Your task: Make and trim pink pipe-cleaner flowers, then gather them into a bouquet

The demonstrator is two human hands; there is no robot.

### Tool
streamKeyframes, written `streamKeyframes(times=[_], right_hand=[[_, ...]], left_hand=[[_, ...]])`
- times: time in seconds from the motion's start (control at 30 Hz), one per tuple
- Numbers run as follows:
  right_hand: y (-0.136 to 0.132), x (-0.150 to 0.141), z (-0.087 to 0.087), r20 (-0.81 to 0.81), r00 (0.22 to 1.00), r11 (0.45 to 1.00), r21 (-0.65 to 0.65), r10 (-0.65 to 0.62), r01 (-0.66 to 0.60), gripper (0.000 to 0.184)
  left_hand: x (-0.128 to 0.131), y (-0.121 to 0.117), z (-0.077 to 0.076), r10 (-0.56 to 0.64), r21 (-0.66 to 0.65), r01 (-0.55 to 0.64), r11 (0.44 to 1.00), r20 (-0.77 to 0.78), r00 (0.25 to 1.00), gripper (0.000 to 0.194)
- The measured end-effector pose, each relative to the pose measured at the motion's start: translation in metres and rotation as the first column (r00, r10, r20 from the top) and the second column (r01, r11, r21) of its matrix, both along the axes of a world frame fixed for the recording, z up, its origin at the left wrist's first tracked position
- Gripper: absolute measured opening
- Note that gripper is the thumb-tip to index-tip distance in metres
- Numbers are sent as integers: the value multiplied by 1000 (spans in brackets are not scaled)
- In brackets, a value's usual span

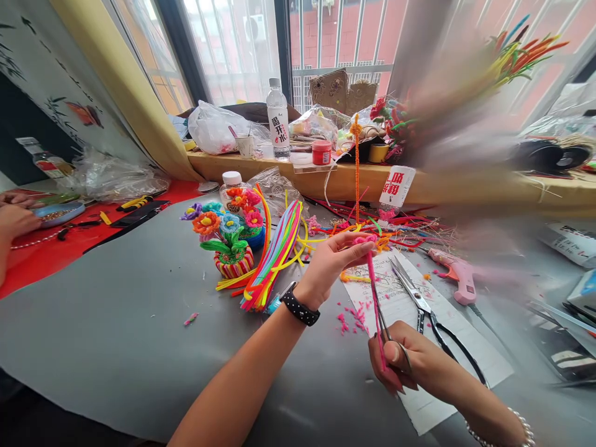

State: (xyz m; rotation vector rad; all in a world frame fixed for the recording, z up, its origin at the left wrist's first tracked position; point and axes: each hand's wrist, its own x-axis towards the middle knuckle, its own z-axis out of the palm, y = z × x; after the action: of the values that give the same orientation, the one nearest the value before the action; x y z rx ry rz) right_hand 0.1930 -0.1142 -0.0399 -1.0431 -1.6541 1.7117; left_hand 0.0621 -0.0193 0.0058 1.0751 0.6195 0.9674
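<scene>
My left hand (331,262) pinches the curled top of a pink pipe cleaner (374,292) above the grey table (116,335). My right hand (404,363) grips the lower end of that pipe cleaner together with small scissors (382,323), whose blades point up along the stem. A black dotted watch sits on my left wrist. Pink fluff scraps (351,320) lie on the table and on a white paper sheet (447,335) under my hands.
A pipe-cleaner flower pot (228,233) and a bundle of coloured pipe cleaners (274,254) lie to the left. Large scissors (421,301) and a pink glue gun (456,273) rest to the right. A water bottle (278,121) stands on the cluttered sill. Another person's hands (16,214) are at far left.
</scene>
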Motion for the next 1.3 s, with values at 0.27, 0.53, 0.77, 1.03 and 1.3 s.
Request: streamKeyframes(times=[0.27, 0.53, 0.77, 1.03, 1.3], right_hand=[[0, 1, -4, 70, 997, 1000, -11, 23, -22, 67], [0, 4, 10, 173, 984, 972, 221, 47, -85, 74], [-1, 4, 11, 202, 978, 976, 195, 57, -98, 74], [0, 5, 6, 144, 989, 971, 229, 27, -60, 73], [1, 6, -3, 117, 993, 990, 142, 8, -25, 71]], left_hand=[[-1, 1, 0, 26, 5, -26, 1000, 12, 1000, 26], [-2, 1, 1, -7, 9, 7, 1000, -7, 1000, 28], [4, -6, 0, -84, -10, 83, 996, -68, 994, 27], [7, -6, -4, -96, -7, 96, 995, -55, 994, 26], [6, -6, -2, -68, -11, 68, 998, -34, 997, 27]])
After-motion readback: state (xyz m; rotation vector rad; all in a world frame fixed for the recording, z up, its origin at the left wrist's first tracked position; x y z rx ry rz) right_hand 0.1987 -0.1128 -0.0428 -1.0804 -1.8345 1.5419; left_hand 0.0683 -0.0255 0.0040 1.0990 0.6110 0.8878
